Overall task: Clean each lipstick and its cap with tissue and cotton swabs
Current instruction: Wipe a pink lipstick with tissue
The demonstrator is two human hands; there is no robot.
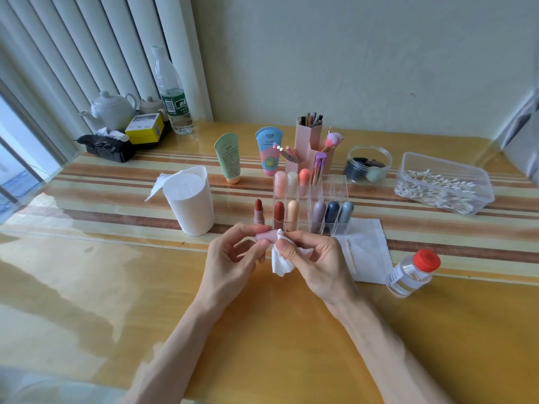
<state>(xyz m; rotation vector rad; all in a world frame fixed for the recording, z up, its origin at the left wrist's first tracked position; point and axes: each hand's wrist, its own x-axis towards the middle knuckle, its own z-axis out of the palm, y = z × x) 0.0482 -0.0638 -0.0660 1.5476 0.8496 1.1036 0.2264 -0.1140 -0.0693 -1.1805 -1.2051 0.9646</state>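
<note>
My left hand [233, 256] holds a pink lipstick cap [266, 236] on its side between thumb and fingers. My right hand [315, 259] pinches a piece of white tissue [280, 262], its twisted tip pushed against the cap's open end. An uncapped red lipstick [258, 212] stands upright on the table beside a clear acrylic organizer [335, 188] holding several capped lipsticks. A clear tub of cotton swabs [443, 186] sits at the right. A white tissue roll [188, 199] stands at the left.
A flat tissue sheet [366, 252] with a swab on it lies right of my hands, next to a small red-capped bottle [411, 274]. Two cream tubes [229, 157], pink brush holders [309, 138], a round jar [368, 163], a water bottle [172, 91] and a teapot [112, 109] stand farther back.
</note>
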